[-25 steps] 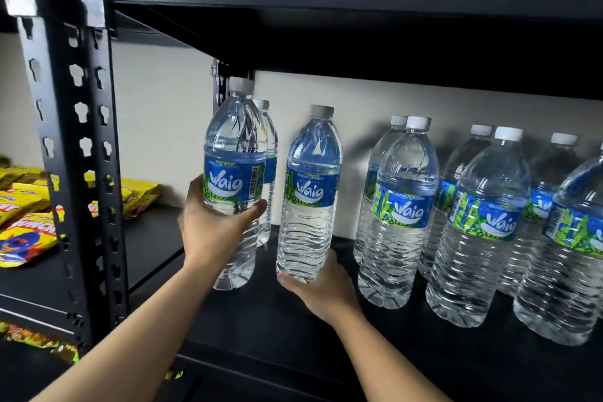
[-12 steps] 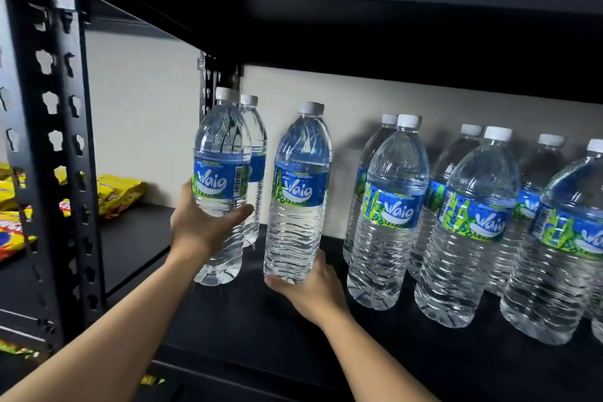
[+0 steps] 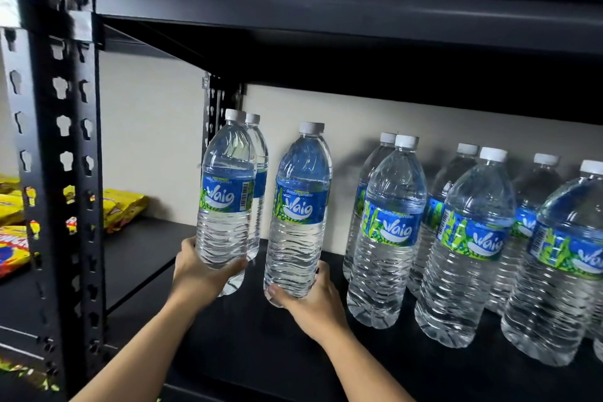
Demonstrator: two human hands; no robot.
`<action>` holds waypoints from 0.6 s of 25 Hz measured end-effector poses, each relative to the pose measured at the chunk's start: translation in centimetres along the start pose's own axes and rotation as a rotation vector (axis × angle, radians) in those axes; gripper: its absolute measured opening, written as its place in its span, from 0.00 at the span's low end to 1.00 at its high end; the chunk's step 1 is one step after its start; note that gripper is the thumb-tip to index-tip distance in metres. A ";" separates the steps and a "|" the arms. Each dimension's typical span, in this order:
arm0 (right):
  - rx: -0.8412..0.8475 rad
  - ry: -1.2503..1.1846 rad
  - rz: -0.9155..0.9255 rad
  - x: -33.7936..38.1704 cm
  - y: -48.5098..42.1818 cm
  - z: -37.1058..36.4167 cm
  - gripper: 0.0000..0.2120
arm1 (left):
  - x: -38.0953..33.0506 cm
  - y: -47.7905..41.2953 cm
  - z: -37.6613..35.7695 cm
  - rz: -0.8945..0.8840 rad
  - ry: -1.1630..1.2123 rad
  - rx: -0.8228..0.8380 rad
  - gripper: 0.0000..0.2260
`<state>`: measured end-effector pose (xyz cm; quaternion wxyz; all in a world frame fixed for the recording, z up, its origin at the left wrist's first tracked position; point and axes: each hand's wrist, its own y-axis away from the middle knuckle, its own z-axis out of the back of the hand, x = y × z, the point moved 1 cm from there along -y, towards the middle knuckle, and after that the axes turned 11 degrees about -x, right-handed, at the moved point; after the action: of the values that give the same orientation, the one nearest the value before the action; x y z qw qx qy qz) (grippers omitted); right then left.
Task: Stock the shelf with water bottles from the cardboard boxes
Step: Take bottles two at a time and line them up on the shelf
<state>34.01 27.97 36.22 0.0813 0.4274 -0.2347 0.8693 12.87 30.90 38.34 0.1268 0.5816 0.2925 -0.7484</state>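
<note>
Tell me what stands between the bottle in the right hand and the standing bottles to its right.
Nothing: the head view shows only bare black shelf and beige wall between the held bottle in the right hand and the standing pair beside it.

The leftmost front bottle point(image 3: 226, 206), at nine o'clock from the picture's centre, reads "Vaig" in white on blue, with small "Air Minuman" above it and a barcode at the label's right edge. The next bottle point(image 3: 300, 212), at the centre, shows "Drinking Water" over "Vaig". At four o'clock the third bottle point(image 3: 390, 232) bears the same two lines. The fourth bottle point(image 3: 470, 241) shows "Vaig", and on the fifth bottle point(image 3: 567, 258) the word is cut off at the edge. At eight o'clock the snack packets point(image 3: 13, 241) carry lettering too hidden to read.
</note>
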 end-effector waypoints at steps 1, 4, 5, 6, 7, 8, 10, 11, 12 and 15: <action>-0.007 -0.008 0.003 0.0 0.0 0.0 0.51 | 0.2 -0.3 -0.3 -0.008 -0.012 -0.006 0.37; -0.018 -0.016 0.013 -0.1 0.1 -0.2 0.50 | 0.6 -0.7 -1.1 -0.016 0.005 0.001 0.37; -0.020 -0.013 0.018 -0.1 0.1 -0.2 0.50 | 0.7 -0.7 -1.3 -0.014 0.016 0.002 0.37; -0.022 -0.010 0.023 -0.1 0.1 -0.3 0.50 | 0.9 -0.7 -1.4 -0.014 0.023 0.002 0.37; -0.024 -0.012 0.030 -0.2 0.0 -0.2 0.49 | 0.9 -0.7 -1.4 -0.009 0.026 0.002 0.38; -0.024 -0.016 0.034 -0.2 0.1 -0.2 0.47 | 0.9 -0.6 -1.3 0.002 0.025 0.004 0.38; -0.021 -0.022 0.034 -0.2 0.1 -0.2 0.45 | 0.9 -0.5 -1.1 0.027 -0.005 0.008 0.40; -0.019 -0.023 0.032 -0.1 0.1 -0.1 0.46 | 0.9 -0.5 -1.0 0.032 -0.036 0.014 0.40; -0.017 -0.022 0.032 -0.1 0.1 -0.1 0.46 | 1.0 -0.4 -0.9 0.030 -0.071 0.020 0.40; -0.013 -0.014 0.036 -0.1 0.1 0.0 0.45 | 1.1 -0.4 -0.8 0.024 -0.123 0.024 0.36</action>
<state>34.01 27.86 36.08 0.0668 0.4285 -0.2483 0.8662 12.95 31.80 37.25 0.1463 0.5394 0.2682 -0.7847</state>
